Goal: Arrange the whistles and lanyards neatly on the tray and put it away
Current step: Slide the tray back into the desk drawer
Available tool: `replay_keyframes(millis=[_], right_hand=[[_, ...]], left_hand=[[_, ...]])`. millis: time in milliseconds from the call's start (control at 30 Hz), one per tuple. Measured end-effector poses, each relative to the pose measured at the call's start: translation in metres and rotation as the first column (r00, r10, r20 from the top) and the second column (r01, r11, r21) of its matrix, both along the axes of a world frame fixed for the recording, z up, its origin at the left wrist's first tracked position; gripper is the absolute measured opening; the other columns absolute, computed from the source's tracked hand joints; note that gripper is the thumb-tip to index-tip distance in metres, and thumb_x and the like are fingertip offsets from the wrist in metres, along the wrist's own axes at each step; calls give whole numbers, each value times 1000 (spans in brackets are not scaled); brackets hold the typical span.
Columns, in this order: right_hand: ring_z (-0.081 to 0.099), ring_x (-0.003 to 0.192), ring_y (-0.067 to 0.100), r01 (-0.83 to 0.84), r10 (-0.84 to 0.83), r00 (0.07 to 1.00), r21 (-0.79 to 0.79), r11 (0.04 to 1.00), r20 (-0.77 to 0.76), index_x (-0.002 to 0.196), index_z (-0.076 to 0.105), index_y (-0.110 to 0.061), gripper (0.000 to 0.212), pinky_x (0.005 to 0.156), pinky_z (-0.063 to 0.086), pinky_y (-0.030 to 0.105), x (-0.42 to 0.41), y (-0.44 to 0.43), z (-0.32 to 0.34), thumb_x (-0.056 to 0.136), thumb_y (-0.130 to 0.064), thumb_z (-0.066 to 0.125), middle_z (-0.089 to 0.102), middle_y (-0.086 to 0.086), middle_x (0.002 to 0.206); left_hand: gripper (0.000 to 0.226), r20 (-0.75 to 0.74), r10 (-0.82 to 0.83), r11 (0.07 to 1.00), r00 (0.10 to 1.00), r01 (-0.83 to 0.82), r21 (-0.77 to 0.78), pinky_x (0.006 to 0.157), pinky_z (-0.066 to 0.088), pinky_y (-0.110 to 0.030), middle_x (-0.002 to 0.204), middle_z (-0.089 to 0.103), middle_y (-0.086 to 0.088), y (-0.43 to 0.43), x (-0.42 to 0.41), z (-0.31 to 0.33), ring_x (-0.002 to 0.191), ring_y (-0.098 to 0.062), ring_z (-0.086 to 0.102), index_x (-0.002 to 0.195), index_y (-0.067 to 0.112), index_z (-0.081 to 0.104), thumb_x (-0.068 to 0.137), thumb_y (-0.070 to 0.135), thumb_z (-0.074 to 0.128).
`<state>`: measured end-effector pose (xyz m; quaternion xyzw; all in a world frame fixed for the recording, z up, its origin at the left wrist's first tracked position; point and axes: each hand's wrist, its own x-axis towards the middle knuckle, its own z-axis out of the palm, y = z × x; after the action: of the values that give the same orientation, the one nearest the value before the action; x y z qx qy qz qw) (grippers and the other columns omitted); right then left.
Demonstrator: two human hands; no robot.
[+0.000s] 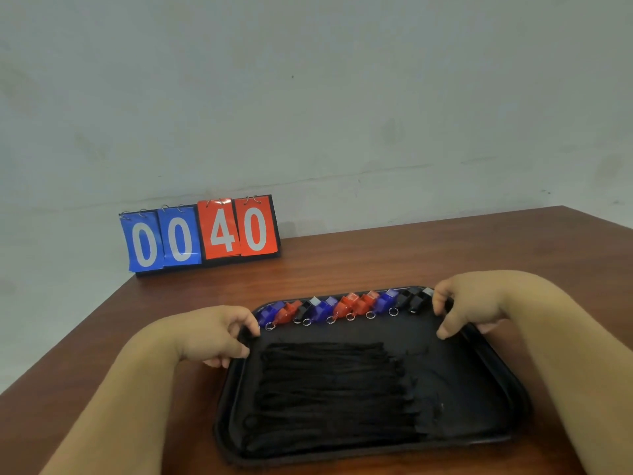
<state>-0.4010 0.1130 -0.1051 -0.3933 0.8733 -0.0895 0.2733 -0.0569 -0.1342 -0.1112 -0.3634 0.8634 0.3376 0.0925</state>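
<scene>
Both hands, left hand [219, 332] and right hand [469, 305], clamp the black plastic tray [493, 389] by its side rims (whistles [342, 306] rowed, lanyards [329, 389] bundled), seemingly ready to lift it.

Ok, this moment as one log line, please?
left hand: grips tray left rim; right hand: grips right rim; whistles: rowed at far edge; lanyards: bundled inside

A: What does the person wear?
B: Little shows. The left hand [219, 334] and the right hand [469, 303] are bare, with short, plump fingers.
A: And the sleeves?
B: The left forearm [130, 399] and the right forearm [575, 365] are bare right to the frame's lower edge (a wide-angle view), both smooth and rounded.
</scene>
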Motion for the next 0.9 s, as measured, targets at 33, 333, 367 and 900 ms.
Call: replay_keyframes(millis=[33,333,367,900], right_hand=[[63,92,20,-6,6,1000,-10,1000,-11,106,65,-27,36,58,56,23,3,3,-1,78,-34,87,57,1,113],[47,133,39,37,-64,939,-86,996,-338,154,38,-28,66,110,40,42,63,51,-34,99,-62,47,43,17,151],[42,138,39,34,-61,929,-79,996,-365,157,33,-27,69,112,36,42,72,59,-35,100,-63,45,42,17,154],[50,135,32,100,-175,965,-344,933,-195,155,39,-28,78,99,50,42,143,115,-45,88,-61,62,50,13,151]], left_hand=[[29,-17,20,1000,1000,-20,-22,62,49,-24,78,57,1,5,2,-1,67,-9,61,117,28,62,96,10,68],[48,-269,315,821,910,-403,-403,104,47,-41,143,61,-7,73,15,-38,126,-26,61,152,27,39,106,34,48],[53,-274,348,803,897,-435,-406,104,47,-42,148,58,-7,81,17,-38,130,-27,59,157,27,32,106,36,46],[63,-307,320,797,896,-430,-425,108,43,-40,158,48,-2,179,93,-33,139,-30,51,162,31,25,103,32,45]])
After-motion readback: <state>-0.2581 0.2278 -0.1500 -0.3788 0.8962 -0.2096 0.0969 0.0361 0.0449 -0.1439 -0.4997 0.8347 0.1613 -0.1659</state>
